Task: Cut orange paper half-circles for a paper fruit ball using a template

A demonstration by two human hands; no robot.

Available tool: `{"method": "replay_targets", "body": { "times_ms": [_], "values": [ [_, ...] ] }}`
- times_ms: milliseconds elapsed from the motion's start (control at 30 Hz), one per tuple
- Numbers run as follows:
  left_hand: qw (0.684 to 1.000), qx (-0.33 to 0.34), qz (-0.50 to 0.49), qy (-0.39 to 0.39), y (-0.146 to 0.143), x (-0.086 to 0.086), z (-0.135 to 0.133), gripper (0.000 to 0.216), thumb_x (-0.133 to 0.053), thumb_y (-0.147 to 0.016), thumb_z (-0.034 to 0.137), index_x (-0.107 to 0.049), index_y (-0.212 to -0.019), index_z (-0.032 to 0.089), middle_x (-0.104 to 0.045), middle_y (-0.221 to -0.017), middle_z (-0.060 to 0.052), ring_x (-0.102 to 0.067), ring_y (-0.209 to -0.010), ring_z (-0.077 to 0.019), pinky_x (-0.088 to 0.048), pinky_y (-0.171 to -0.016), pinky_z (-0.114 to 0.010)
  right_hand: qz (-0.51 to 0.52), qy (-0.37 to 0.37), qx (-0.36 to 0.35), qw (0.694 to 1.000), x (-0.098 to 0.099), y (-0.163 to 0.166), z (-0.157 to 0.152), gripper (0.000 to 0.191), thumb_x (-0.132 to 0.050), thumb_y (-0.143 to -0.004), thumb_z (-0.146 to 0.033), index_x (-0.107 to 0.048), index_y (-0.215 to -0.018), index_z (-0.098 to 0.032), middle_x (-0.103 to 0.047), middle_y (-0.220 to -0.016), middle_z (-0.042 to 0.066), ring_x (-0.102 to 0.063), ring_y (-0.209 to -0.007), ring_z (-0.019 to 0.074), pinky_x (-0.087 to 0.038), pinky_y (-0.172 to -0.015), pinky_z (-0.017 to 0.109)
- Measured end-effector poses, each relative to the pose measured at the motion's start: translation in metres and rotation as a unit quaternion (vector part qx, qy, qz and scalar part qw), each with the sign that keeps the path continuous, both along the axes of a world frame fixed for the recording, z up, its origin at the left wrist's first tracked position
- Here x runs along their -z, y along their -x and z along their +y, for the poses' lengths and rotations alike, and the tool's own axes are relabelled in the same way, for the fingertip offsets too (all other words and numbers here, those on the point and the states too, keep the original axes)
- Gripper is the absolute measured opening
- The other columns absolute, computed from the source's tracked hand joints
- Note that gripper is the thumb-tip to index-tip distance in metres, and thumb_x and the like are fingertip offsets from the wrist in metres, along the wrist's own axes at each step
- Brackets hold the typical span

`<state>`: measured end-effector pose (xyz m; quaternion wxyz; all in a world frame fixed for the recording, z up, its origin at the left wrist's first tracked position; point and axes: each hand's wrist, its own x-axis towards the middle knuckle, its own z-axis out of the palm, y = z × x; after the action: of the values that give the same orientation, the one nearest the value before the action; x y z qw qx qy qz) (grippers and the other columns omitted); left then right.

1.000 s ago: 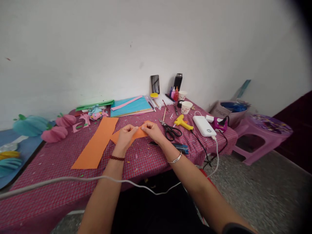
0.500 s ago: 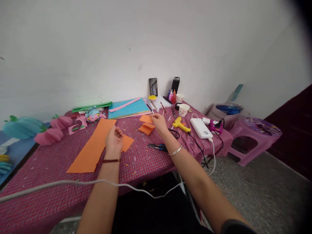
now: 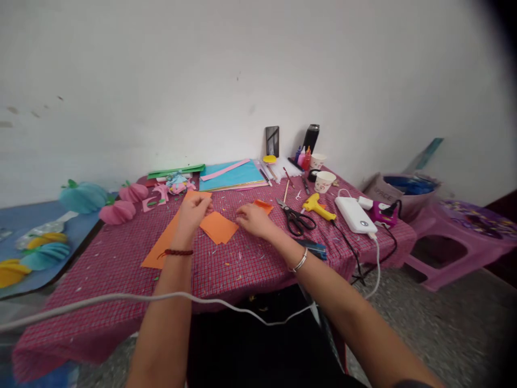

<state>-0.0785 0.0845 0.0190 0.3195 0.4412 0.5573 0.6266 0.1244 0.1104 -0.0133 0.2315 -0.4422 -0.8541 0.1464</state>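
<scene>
My left hand (image 3: 194, 213) is over the upper part of a long orange paper sheet (image 3: 159, 249), with thumb and fingers drawn together; what is between them, if anything, I cannot make out. Just right of its fingers an orange paper square (image 3: 219, 228) lies on the checked tablecloth. My right hand (image 3: 253, 220) is at the far side of that square, fingers loosely bent and a little apart, with no paper visibly gripped. Partly hidden behind it is a folded orange paper piece (image 3: 264, 206).
Black scissors (image 3: 297, 218), a blue cutter (image 3: 313, 249) and a yellow glue gun (image 3: 319, 207) lie to the right, near a white power bank (image 3: 355, 215). Blue paper sheets (image 3: 232, 176) are at the back. Paper pumpkins (image 3: 117, 212) stand left. A white cable (image 3: 169, 295) crosses in front.
The view has turned left. My right hand has come back from the small orange paper at the far side toward the square, uncovering the scissors. My left hand has moved up slightly, its fingers closing.
</scene>
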Motion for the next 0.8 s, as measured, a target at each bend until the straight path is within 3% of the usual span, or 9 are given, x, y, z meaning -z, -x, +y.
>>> {"method": "replay_targets", "body": {
  "times_ms": [100, 200, 333, 467, 567, 633, 733, 800],
  "values": [
    [0.997, 0.018, 0.073, 0.035, 0.008, 0.015, 0.000, 0.012, -0.066, -0.063, 0.020, -0.059, -0.054, 0.019, -0.057, -0.053, 0.002, -0.052, -0.060, -0.0157, -0.039, -0.059, -0.024, -0.051, -0.026, -0.133, 0.990, 0.009, 0.019, -0.020, 0.062, -0.070, -0.077, -0.042, -0.051, -0.133, -0.023, -0.053, -0.133, 0.011, -0.050, -0.119, 0.0272, -0.038, -0.097, 0.041],
    [0.993, 0.016, 0.107, 0.051, 0.010, 0.034, 0.003, 0.016, -0.062, -0.065, 0.017, -0.056, -0.051, 0.021, -0.057, -0.054, 0.000, -0.054, -0.065, -0.0186, -0.040, -0.062, -0.025, -0.092, -0.027, -0.154, 0.983, 0.019, 0.030, -0.029, 0.081, -0.071, -0.073, -0.048, -0.040, -0.142, -0.018, -0.047, -0.139, 0.018, -0.047, -0.123, 0.0342, -0.037, -0.099, 0.048],
    [0.992, 0.004, 0.121, 0.037, 0.009, 0.052, 0.009, 0.024, -0.062, -0.065, 0.013, -0.050, -0.047, 0.023, -0.054, -0.054, -0.003, -0.057, -0.069, -0.0213, -0.041, -0.064, -0.026, -0.059, -0.003, -0.126, 0.990, 0.024, 0.034, -0.030, 0.060, -0.061, -0.082, -0.031, -0.045, -0.137, -0.013, -0.054, -0.130, 0.019, -0.053, -0.115, 0.0317, -0.039, -0.097, 0.044],
    [0.992, -0.014, 0.128, 0.009, 0.010, 0.058, 0.014, 0.030, -0.064, -0.062, 0.008, -0.047, -0.044, 0.024, -0.049, -0.051, -0.001, -0.051, -0.060, -0.0202, -0.039, -0.062, -0.025, 0.035, 0.052, -0.108, 0.992, 0.027, 0.032, -0.024, 0.034, -0.047, -0.084, -0.008, -0.063, -0.113, -0.015, -0.064, -0.113, 0.014, -0.058, -0.104, 0.0237, -0.039, -0.095, 0.037],
    [0.990, -0.039, 0.136, -0.015, 0.010, 0.054, 0.014, 0.032, -0.067, -0.062, 0.008, -0.047, -0.043, 0.023, -0.045, -0.049, 0.001, -0.048, -0.058, -0.0190, -0.038, -0.064, -0.025, 0.104, 0.076, -0.104, 0.986, 0.029, 0.029, -0.014, 0.017, -0.051, -0.084, -0.013, -0.068, -0.088, -0.017, -0.067, -0.098, 0.009, -0.058, -0.095, 0.0205, -0.039, -0.092, 0.033],
    [0.987, -0.067, 0.140, -0.040, 0.008, 0.046, 0.010, 0.027, -0.066, -0.069, 0.012, -0.052, -0.049, 0.022, -0.049, -0.056, 0.000, -0.051, -0.068, -0.0198, -0.039, -0.070, -0.025, 0.176, 0.096, -0.083, 0.976, 0.032, 0.027, -0.006, 0.012, -0.055, -0.083, -0.018, -0.065, -0.077, -0.017, -0.066, -0.087, 0.006, -0.057, -0.088, 0.0190, -0.040, -0.088, 0.032],
    [0.976, -0.131, 0.135, -0.114, -0.002, 0.032, -0.002, 0.007, -0.060, -0.080, 0.018, -0.063, -0.075, 0.022, -0.059, -0.083, -0.003, -0.053, -0.093, -0.0194, -0.037, -0.083, -0.024, 0.308, 0.130, -0.017, 0.942, 0.034, 0.025, 0.005, 0.022, -0.045, -0.087, -0.027, -0.058, -0.072, -0.018, -0.060, -0.076, 0.002, -0.054, -0.076, 0.0160, -0.043, -0.077, 0.029],
    [0.967, -0.151, 0.108, -0.174, -0.014, 0.028, -0.011, 0.006, -0.061, -0.081, 0.020, -0.065, -0.085, 0.021, -0.059, -0.086, -0.002, -0.054, -0.089, -0.0179, -0.038, -0.083, -0.024, 0.389, 0.157, 0.018, 0.907, 0.033, 0.024, 0.008, 0.026, -0.039, -0.088, -0.033, -0.054, -0.073, -0.018, -0.058, -0.074, 0.001, -0.053, -0.070, 0.0142, -0.045, -0.070, 0.027]
  ]
}}
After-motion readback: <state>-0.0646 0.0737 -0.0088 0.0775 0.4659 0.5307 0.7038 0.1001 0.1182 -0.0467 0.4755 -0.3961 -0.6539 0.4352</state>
